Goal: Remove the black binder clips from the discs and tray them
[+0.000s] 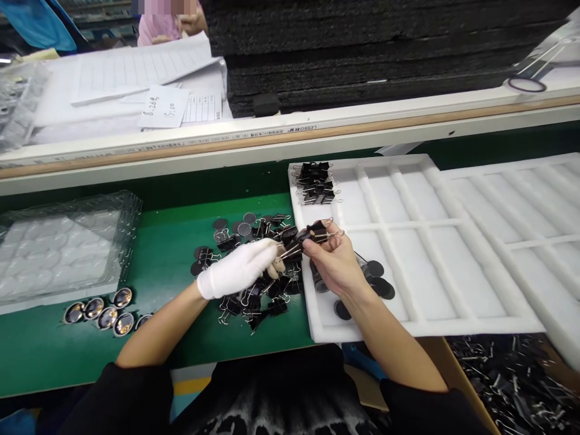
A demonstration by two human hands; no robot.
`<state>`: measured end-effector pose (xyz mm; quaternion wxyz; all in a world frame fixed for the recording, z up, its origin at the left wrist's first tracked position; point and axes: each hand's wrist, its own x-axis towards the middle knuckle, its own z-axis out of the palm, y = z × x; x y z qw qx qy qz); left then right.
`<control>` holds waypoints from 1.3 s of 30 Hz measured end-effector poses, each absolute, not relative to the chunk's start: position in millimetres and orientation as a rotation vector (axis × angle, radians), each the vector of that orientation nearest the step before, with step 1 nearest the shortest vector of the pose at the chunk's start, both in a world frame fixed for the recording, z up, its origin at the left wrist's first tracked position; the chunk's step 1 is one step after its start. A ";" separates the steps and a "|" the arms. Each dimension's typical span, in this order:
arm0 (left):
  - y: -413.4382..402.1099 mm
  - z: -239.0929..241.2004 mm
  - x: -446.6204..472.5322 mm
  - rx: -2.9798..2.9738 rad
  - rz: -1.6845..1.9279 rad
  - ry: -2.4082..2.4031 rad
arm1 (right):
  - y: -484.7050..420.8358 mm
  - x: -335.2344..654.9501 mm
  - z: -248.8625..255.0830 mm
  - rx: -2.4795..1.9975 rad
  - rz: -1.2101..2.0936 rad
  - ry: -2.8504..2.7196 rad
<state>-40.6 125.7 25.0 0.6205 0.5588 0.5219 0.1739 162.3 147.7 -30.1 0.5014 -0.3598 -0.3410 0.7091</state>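
My left hand (240, 267), in a white glove, pinches a black binder clip (290, 241) by its wire handle above a heap of black binder clips (256, 296) on the green mat. My bare right hand (333, 260) is closed on another black binder clip (317, 231), held against the left one at the near-left edge of a white foam tray (408, 329). A row of binder clips (316, 183) fills the tray's far-left compartment. Black discs (380, 279) lie in the near-left compartment, partly hidden by my right hand.
A second white foam tray (521, 205) lies to the right. Clear plastic blister trays (58, 248) are stacked at left, with several shiny round pieces (104, 311) before them. A box of loose clips (512, 380) sits at lower right. Another person sits beyond the raised shelf (272, 136).
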 end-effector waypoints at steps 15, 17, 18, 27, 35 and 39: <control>248.9 3.0 38.0 2.437 0.118 1.687 | 198.8 269.0 -45.3 -1.520 0.682 -1.355; 253.7 -6.9 44.3 2.590 -0.058 1.673 | 195.4 269.8 -45.3 -1.477 0.809 -1.693; 254.5 -10.1 45.8 2.633 -0.098 1.668 | 192.8 266.2 -44.1 -1.433 0.893 -1.819; 265.9 -13.6 45.2 2.744 -0.247 1.619 | 181.0 225.1 -42.9 -1.280 0.965 -2.174; 199.9 33.6 -24.7 2.639 0.218 1.807 | 180.1 232.1 -41.3 -1.262 1.050 -2.192; 139.0 54.1 -118.8 2.419 0.422 2.013 | 179.7 227.4 -49.2 -1.275 0.959 -2.165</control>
